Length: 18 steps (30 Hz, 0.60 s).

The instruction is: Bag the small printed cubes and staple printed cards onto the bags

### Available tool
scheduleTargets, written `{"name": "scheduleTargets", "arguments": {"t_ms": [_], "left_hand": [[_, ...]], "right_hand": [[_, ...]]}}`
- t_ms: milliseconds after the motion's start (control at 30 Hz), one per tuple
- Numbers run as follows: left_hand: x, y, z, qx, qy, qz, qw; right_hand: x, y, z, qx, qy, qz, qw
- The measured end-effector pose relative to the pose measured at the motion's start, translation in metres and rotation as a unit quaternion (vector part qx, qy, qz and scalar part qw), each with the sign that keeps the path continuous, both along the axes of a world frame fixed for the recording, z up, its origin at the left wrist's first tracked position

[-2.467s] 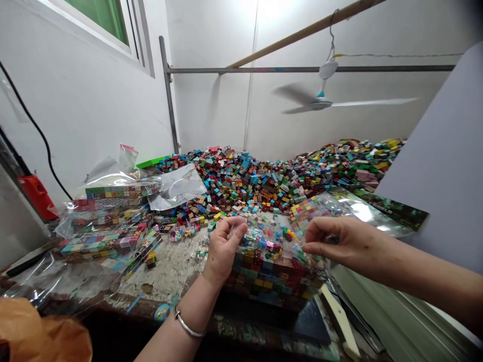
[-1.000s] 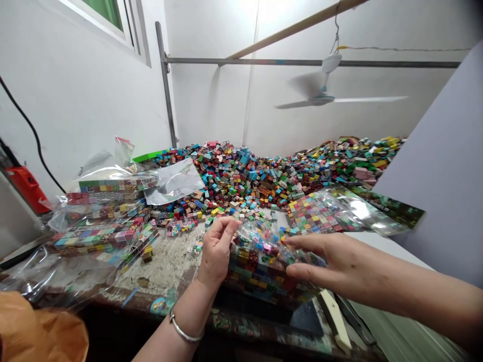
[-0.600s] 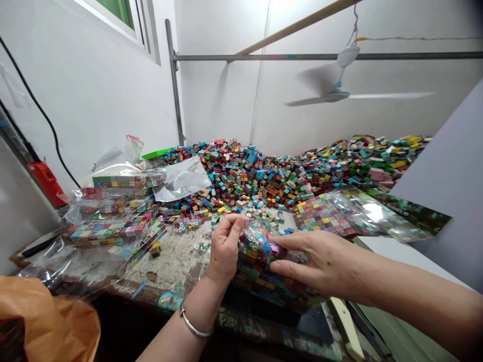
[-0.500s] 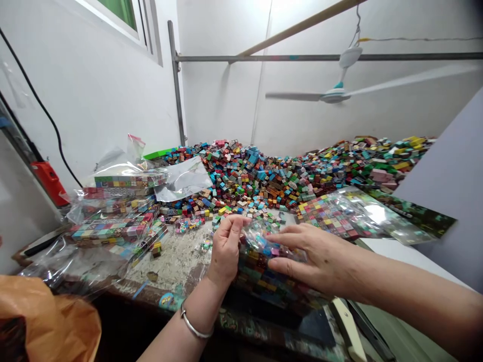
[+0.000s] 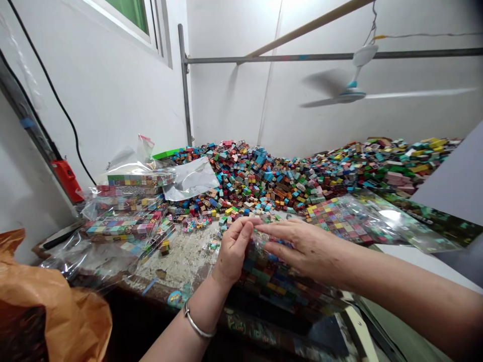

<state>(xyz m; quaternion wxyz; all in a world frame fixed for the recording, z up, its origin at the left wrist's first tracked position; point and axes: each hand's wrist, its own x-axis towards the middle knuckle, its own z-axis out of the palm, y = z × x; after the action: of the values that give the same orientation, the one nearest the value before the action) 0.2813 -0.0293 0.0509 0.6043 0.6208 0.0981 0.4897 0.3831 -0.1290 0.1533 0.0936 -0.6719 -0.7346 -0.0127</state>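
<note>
A clear plastic bag packed with small colourful printed cubes [image 5: 279, 284] lies slanted at the table's front edge. My left hand [image 5: 231, 251], a metal bangle on its wrist, is closed with thumb against fingers at the bag's upper left end, pinching the plastic there. Stretched over the top of the same bag is my right hand [image 5: 305, 246], thumb and fingers apart, fingertips close to my left hand. Small bright pieces show through the film beneath it. My right fingers partly hide the bag's mouth.
A large heap of loose cubes [image 5: 271, 173] lines the wall. Filled clear bags [image 5: 121, 226] are stacked at left, another filled bag [image 5: 335, 218] lies at right. An orange sack [image 5: 68, 311] stands front left; a cream-handled tool [image 5: 360, 332] lies front right. A ceiling fan [image 5: 350, 94] spins above.
My right hand has slid along the bag toward my left hand, its fingers straighter. My left hand keeps its pinch. The whole view has shifted slightly, scenery moving right.
</note>
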Motion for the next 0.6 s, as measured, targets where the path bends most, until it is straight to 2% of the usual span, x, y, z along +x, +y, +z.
{"name": "scheduleTargets", "arguments": {"t_ms": [200, 300, 433, 600], "left_hand": [[0.002, 0.000, 0.002, 0.017, 0.019, 0.000, 1.000], [0.004, 0.000, 0.003, 0.013, 0.015, 0.013, 1.000], [0.006, -0.001, 0.002, 0.010, 0.023, 0.064, 0.998], [0.010, -0.003, 0.002, 0.000, 0.031, 0.104, 0.994]], "right_hand": [[-0.007, 0.012, 0.007, -0.124, 0.056, -0.024, 0.990], [-0.003, 0.005, 0.020, -0.126, 0.103, -0.056, 0.985], [0.008, -0.020, 0.034, -0.097, 0.130, -0.091, 0.983], [0.006, -0.034, 0.024, -0.162, 0.112, -0.121, 0.973]]}}
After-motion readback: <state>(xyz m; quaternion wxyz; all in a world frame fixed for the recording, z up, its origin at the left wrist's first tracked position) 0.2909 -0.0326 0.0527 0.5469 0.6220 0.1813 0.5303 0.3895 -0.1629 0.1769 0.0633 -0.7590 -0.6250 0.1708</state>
